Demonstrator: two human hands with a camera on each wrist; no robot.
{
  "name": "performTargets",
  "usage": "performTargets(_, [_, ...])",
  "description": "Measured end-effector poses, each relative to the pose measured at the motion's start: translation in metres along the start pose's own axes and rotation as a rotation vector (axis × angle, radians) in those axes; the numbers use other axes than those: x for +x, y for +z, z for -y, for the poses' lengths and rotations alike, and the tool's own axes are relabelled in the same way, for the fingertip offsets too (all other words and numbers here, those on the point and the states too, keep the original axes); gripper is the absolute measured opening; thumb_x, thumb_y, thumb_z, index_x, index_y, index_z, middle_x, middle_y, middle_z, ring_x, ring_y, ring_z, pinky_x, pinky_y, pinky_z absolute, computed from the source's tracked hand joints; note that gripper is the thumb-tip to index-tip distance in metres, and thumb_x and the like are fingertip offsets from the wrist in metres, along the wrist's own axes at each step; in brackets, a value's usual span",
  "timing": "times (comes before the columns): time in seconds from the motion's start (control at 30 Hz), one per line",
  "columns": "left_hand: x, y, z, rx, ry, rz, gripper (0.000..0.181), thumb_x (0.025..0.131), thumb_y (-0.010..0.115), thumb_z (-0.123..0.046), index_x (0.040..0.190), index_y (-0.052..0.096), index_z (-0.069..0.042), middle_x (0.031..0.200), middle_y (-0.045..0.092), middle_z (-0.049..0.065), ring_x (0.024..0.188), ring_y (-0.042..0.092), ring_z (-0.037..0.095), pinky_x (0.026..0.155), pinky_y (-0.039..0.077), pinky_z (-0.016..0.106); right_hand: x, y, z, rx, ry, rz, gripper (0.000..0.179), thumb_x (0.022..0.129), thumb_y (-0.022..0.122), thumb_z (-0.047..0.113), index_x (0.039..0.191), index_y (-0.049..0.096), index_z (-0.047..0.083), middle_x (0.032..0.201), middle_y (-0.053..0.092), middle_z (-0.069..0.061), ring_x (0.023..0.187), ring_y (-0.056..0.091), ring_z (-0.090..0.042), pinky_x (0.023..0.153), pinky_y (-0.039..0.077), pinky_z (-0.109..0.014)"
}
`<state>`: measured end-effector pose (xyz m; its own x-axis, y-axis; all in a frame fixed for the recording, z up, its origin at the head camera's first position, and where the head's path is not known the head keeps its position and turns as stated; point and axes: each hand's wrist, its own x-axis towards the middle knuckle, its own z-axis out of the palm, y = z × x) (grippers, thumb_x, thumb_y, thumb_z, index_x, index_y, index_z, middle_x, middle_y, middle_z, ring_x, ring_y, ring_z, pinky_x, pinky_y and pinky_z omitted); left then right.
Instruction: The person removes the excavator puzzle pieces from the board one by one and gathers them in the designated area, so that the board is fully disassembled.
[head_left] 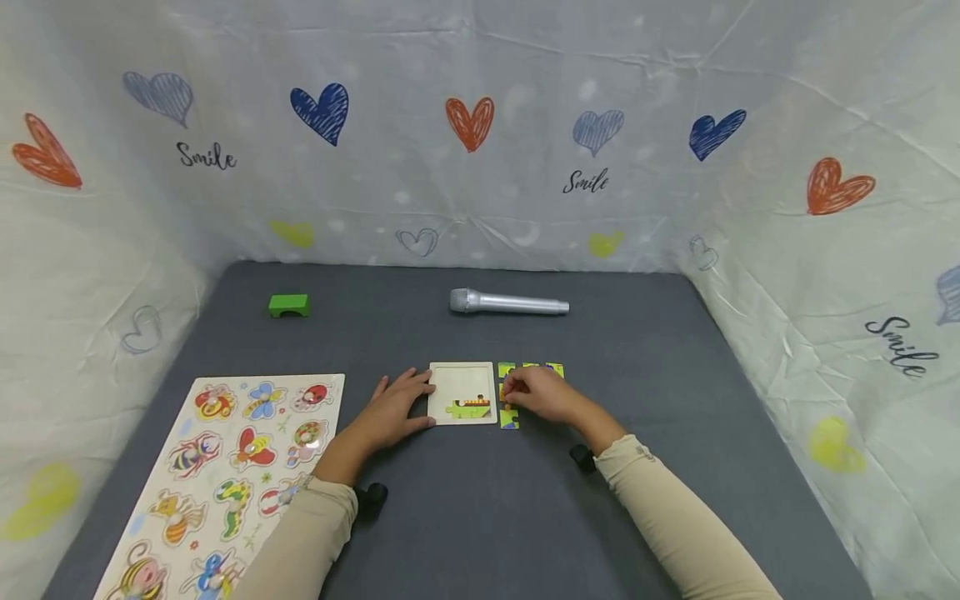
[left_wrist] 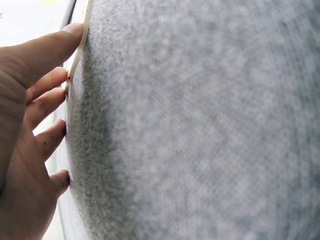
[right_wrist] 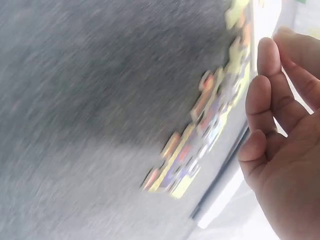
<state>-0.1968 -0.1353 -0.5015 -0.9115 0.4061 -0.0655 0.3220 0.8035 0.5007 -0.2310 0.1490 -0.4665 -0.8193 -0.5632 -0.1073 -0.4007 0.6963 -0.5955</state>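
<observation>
A square puzzle tray (head_left: 453, 381) lies mid-table, with green-and-brown puzzle pieces (head_left: 470, 411) fitted along its bottom right. My left hand (head_left: 395, 410) rests at the tray's left side, fingers spread and fairly straight; in the left wrist view its thumb (left_wrist: 67, 37) touches the tray edge. Just right of the tray lie several loose puzzle pieces (head_left: 508, 419), yellow, green and blue. Over them is my right hand (head_left: 543, 393), its thumb and index fingertips close together. Whether it pinches a piece I cannot tell. The right wrist view shows the loose pieces blurred, beside curled fingers (right_wrist: 260, 95).
A large insect-picture board (head_left: 285, 392) lies at the left, partly under the left sleeve. Toward the back stand a green arched block (head_left: 288, 306) and a silver microphone (head_left: 513, 303). Printed cloth (head_left: 480, 200) walls in the grey table (head_left: 637, 358).
</observation>
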Motion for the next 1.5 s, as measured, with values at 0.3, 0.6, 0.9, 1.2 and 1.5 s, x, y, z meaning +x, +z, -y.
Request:
performTargets(0.3, [0.001,-0.001,-0.002,-0.002,-0.017,0.015,0.059,0.087,0.072,-0.035,0.138,0.055,-0.011,0.156,0.035,0.004,0.148,0.02,0.029,0.116,0.006,0.062,0.02,0.018,0.025,-0.233,-0.156,-0.007,0.018,0.089,0.068,0.011,0.106,0.073,0.012,0.092,0.071,0.0,0.084,0.064,-0.015,0.084,0.048,-0.037])
performTargets(0.6, [0.001,-0.001,0.0,0.0,-0.018,0.017,0.058,0.087,0.072,-0.036,0.138,0.055,-0.012,0.156,0.035,0.003,0.149,0.019,0.028,0.116,0.006,0.061,0.026,0.027,0.033,-0.313,-0.187,0.016,0.025,0.086,0.072,0.013,0.111,0.074,0.017,0.097,0.068,-0.001,0.085,0.058,-0.016,0.075,0.044,-0.035])
performTargets(0.9, [0.002,0.0,0.0,-0.005,-0.02,0.014,0.059,0.087,0.072,-0.035,0.138,0.055,-0.011,0.156,0.035,0.004,0.149,0.019,0.028,0.117,0.005,0.061,0.026,0.028,0.034,-0.281,-0.195,-0.031,0.021,0.084,0.075,0.011,0.104,0.074,0.015,0.093,0.066,-0.002,0.088,0.056,-0.019,0.077,0.043,-0.037])
performTargets(1.2, [0.003,0.004,-0.002,-0.023,0.002,0.014,0.058,0.087,0.073,-0.034,0.137,0.055,-0.01,0.156,0.036,0.006,0.148,0.02,0.03,0.116,0.007,0.062,0.022,0.03,0.032,-0.157,-0.137,-0.064,0.006,0.091,0.069,0.018,0.095,0.072,0.016,0.091,0.073,0.005,0.083,0.062,-0.011,0.093,0.043,-0.044])
performTargets(1.5, [-0.001,-0.001,-0.002,-0.033,-0.011,0.015,0.059,0.086,0.074,-0.031,0.138,0.055,-0.009,0.155,0.036,0.008,0.148,0.021,0.033,0.115,0.006,0.065,0.006,0.0,0.023,-0.006,-0.083,-0.061,0.007,0.094,0.064,0.016,0.096,0.07,0.014,0.089,0.07,0.005,0.073,0.059,-0.006,0.065,0.047,-0.024])
